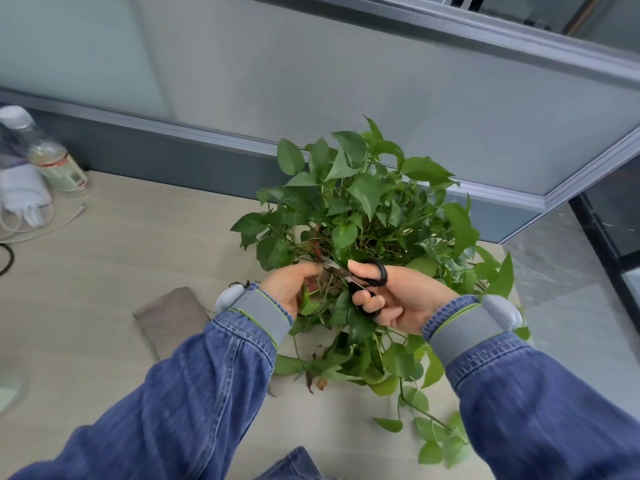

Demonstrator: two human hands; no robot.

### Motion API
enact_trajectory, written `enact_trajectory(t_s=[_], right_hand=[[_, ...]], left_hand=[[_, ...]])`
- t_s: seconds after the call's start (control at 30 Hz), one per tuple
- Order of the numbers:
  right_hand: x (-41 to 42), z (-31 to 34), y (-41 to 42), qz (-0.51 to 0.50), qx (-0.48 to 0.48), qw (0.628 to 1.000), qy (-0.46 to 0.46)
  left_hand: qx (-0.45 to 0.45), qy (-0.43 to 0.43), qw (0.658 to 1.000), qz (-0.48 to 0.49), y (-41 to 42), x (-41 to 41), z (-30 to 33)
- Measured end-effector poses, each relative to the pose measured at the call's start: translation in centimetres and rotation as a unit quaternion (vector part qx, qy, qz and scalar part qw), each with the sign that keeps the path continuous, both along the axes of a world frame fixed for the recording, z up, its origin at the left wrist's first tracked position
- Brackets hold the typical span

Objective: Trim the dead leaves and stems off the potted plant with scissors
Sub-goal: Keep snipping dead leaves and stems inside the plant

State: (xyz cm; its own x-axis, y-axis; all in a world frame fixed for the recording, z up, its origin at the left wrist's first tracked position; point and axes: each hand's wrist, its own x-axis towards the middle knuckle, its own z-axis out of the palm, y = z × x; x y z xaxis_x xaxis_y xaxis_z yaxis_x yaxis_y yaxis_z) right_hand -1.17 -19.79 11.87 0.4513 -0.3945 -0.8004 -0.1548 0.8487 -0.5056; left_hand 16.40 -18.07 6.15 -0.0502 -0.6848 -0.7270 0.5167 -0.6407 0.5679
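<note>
Where the head view looks down, the plant (360, 216) stands near the far right of the tabletop (138, 271), bushy with green heart-shaped leaves; long stems trail toward the near edge, and a few brown, withered leaves (317, 381) lie at its base. The pot is hidden by foliage. The tabletop is pale wood grain, backed by a grey partition (311, 81). A brown cloth (169, 317) lies left of the plant; a bottle (52, 157) and white cables (31, 216) sit at the far left. The right hand (391, 299) grips the black handles of the scissors (360, 275), blades parted and pointing left into the stems. The left hand (291, 282) pinches stems just beside the blades. Both wrists wear grey bands over denim sleeves.
</note>
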Motion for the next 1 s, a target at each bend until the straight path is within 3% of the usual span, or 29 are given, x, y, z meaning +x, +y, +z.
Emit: enact_trajectory(t_s=[0.17, 0.3, 0.4, 0.43, 0.5, 0.6, 0.7, 0.8, 0.9, 1.0], right_hand=[[0.0, 0.4, 0.2, 0.01, -0.01, 1.0, 0.008], [-0.4, 1.1, 0.3, 0.043, -0.007, 0.999, 0.002], [-0.5, 1.5, 0.2, 0.064, -0.014, 0.998, 0.016], [-0.4, 1.6, 0.2, 0.068, -0.018, 0.997, 0.024], [-0.1, 2.0, 0.1, 0.076, -0.029, 0.996, 0.043], [0.6, 2.5, 0.1, 0.088, -0.048, 0.993, 0.065], [0.5, 2.9, 0.3, 0.099, -0.068, 0.99, 0.075], [0.2, 3.1, 0.4, 0.112, -0.085, 0.987, 0.077], [0.4, 3.4, 0.3, 0.114, -0.073, 0.989, 0.058], [0.8, 3.7, 0.1, 0.093, -0.052, 0.994, 0.038]], left_hand=[[-0.091, -0.072, 0.993, 0.0, 1.3, 1.5, 1.2], [-0.268, -0.125, 0.955, 0.034, 3.3, 4.2, 2.8], [-0.311, -0.206, 0.926, 0.058, 3.7, 6.1, 2.4], [-0.301, -0.285, 0.91, 0.028, 3.6, 6.4, 1.8], [-0.252, -0.453, 0.847, -0.12, 3.5, 6.3, 0.2], [-0.172, -0.548, 0.751, -0.326, 3.5, 5.4, -1.5], [-0.196, -0.602, 0.692, -0.346, 3.4, 4.3, -0.4], [-0.327, -0.589, 0.675, -0.3, 3.6, 3.0, 3.0], [-0.442, -0.625, 0.599, -0.237, 1.5, 2.0, 5.2], [-0.307, -0.697, 0.547, -0.348, -2.8, 2.4, 5.4]])
